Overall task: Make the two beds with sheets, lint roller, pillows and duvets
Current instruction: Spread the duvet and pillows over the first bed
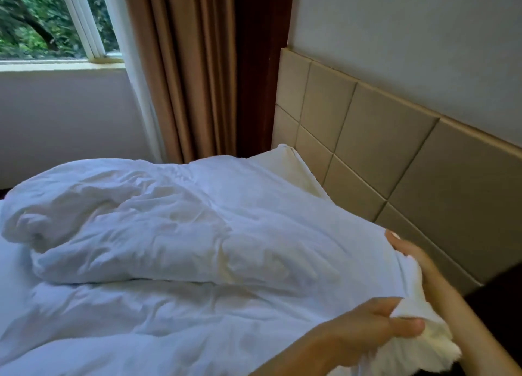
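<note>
Two hands work one corner of a white duvet (169,229) at the near right of a bed (10,265), close to the padded headboard (381,155). The left hand (367,330) pinches a bunched wad of the fabric between thumb and fingers. The right hand (415,258) is curled round the edge just above it, with most of its fingers hidden behind the cloth.

Most of the duvet lies heaped and doubled over on itself across the middle and far side of the bed. A pillow (282,164) is wedged against the headboard, partly under the duvet's upper edge.

The likely trouble is the single-corner hold. A pull from here would probably drag the whole folded mass toward the near edge instead of opening it out. It could also take the pillow with it or bury the pillow further.

The filling may also slip away from the corner inside its cover, leaving an empty flap in the grip. A hard shake risks sending the far side off the bed toward the brown curtain (180,65) under the window (42,17).
</note>
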Motion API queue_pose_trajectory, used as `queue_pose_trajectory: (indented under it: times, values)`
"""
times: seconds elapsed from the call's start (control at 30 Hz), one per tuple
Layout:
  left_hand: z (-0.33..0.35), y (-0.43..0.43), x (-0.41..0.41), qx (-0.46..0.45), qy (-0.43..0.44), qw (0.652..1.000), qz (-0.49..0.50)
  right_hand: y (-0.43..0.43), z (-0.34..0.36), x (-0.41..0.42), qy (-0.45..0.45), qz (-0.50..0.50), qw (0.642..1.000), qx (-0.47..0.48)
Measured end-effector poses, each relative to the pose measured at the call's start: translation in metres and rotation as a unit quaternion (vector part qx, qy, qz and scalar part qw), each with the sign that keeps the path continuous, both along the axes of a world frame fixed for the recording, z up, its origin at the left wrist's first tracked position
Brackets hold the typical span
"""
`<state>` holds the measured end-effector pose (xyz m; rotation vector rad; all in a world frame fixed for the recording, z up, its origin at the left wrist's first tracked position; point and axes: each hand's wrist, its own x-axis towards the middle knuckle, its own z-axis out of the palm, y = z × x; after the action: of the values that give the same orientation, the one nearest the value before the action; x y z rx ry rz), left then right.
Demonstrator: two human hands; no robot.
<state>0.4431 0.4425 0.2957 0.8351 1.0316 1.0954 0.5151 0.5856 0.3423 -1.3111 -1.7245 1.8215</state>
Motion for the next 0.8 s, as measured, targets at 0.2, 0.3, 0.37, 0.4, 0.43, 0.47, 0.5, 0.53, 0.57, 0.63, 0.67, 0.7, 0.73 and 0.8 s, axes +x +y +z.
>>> queue_pose_trajectory:
  times: [0.2, 0.3, 0.37, 0.4, 0.43, 0.47, 0.5, 0.53, 0.57, 0.63, 0.67, 0.7, 0.73, 0.8]
  values:
    - [-0.101, -0.045, 0.065, -0.222, 0.224, 0.948, -0.045, -0.024, -0.113, 0.075, -0.133, -0.001, 0.984, -0.12]
    - [-0.134, -0.068, 0.043, -0.301, 0.31, 0.9, 0.05, -0.036, -0.139, 0.083, -0.178, 0.004, 0.971, -0.157]
    - [-0.145, -0.08, 0.023, -0.342, 0.316, 0.88, 0.089, -0.034, -0.148, 0.085, -0.185, 0.017, 0.968, -0.172]
    - [-0.147, -0.087, 0.014, -0.364, 0.29, 0.878, 0.112, -0.031, -0.152, 0.086, -0.186, 0.027, 0.966, -0.179]
    - [-0.15, -0.093, 0.005, -0.388, 0.256, 0.875, 0.138, -0.026, -0.157, 0.085, -0.186, 0.035, 0.964, -0.186]
    - [-0.149, -0.1, -0.003, -0.401, 0.243, 0.869, 0.155, -0.02, -0.16, 0.084, -0.184, 0.04, 0.963, -0.192]
    - [-0.152, -0.106, -0.009, -0.412, 0.237, 0.864, 0.167, -0.015, -0.16, 0.082, -0.183, 0.042, 0.962, -0.196]
    - [-0.154, -0.109, -0.014, -0.427, 0.24, 0.855, 0.168, -0.008, -0.161, 0.08, -0.185, 0.042, 0.962, -0.198]
    - [-0.157, -0.11, -0.019, -0.442, 0.233, 0.85, 0.169, -0.001, -0.163, 0.077, -0.189, 0.048, 0.961, -0.198]
    - [-0.161, -0.106, -0.03, -0.455, 0.218, 0.846, 0.173, 0.014, -0.167, 0.067, -0.194, 0.059, 0.959, -0.196]
    - [-0.161, -0.103, -0.036, -0.458, 0.211, 0.845, 0.18, 0.022, -0.17, 0.06, -0.197, 0.063, 0.959, -0.193]
    - [-0.162, -0.098, -0.044, -0.455, 0.206, 0.845, 0.193, 0.03, -0.172, 0.051, -0.2, 0.068, 0.959, -0.186]
    - [-0.162, -0.094, -0.052, -0.45, 0.206, 0.843, 0.211, 0.037, -0.176, 0.041, -0.206, 0.073, 0.96, -0.176]
    - [-0.159, -0.086, -0.07, -0.44, 0.2, 0.84, 0.248, 0.046, -0.18, 0.011, -0.207, 0.083, 0.962, -0.159]
